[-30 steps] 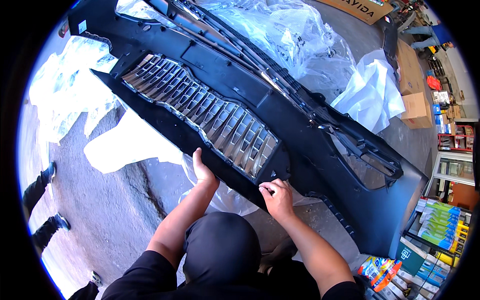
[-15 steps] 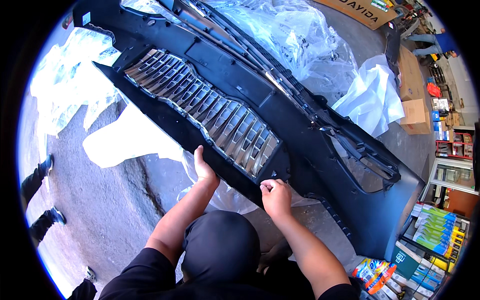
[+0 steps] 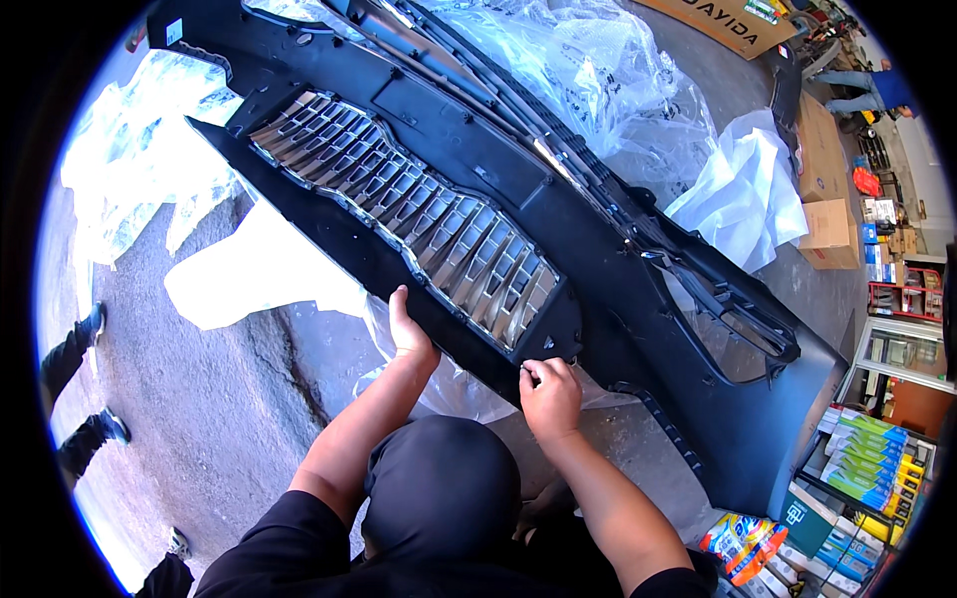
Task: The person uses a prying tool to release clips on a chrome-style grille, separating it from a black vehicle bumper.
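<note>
You have the long, black plastic bumper cover (image 3: 588, 261) slanting across your front from far left to near right, above the grey floor (image 3: 234, 394). The silver, honeycomb-patterned grille (image 3: 414, 214) is seated in its opening. Your left hand (image 3: 412, 334) grips the cover's near edge, thumb on top, fingers hidden beneath. Your right hand (image 3: 551, 391) is at the same edge, near the grille's right end, fingers curled; cannot tell whether it is closed on anything. Crumpled, clear plastic film (image 3: 588, 90) lies beyond the cover; a flat, white sheet (image 3: 257, 271) lies left of your left hand.
</note>
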Available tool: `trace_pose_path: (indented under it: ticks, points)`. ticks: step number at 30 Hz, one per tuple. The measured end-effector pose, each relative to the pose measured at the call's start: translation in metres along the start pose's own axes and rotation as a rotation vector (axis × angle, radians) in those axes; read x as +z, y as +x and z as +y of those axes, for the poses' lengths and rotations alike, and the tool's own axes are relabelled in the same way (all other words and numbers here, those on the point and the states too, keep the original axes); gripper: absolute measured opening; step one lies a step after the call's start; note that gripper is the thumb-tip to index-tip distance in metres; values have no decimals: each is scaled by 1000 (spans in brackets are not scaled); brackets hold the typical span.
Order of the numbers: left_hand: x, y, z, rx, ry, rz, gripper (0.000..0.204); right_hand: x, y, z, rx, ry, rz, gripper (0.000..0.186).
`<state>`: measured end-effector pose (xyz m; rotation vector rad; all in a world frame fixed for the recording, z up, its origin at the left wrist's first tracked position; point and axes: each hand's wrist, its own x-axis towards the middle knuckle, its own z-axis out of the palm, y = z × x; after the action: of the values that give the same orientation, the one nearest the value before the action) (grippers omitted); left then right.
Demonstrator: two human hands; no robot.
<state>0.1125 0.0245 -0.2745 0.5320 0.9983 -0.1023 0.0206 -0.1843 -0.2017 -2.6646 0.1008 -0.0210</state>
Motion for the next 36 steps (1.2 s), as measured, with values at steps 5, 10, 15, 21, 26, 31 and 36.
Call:
trace_pose_path:
  ticks: [5,10,15,21,26,31,36]
  points:
    - [0,1,-2,-2,-8,11,57,-3,3,1,86,-3,-98,7]
    - [1,-2,1,-6,-29,0,52,1,1,1,-22,-62,-33,6]
    - [3,-3,-1,2,-15,10,53,-6,3,-4,-36,-96,-63,11]
    - [-1,3,-3,2,2,0,53,-3,4,1,-75,-76,-61,16]
    - [-8,9,-3,20,-16,-13,52,-26,-21,-8,-26,176,31,12]
    - [2,1,-5,52,8,-11,53,-55,-141,58,-524,77,-444,21]
    - [9,-5,-5,93,26,37,49,7,-215,46,-378,357,-809,34]
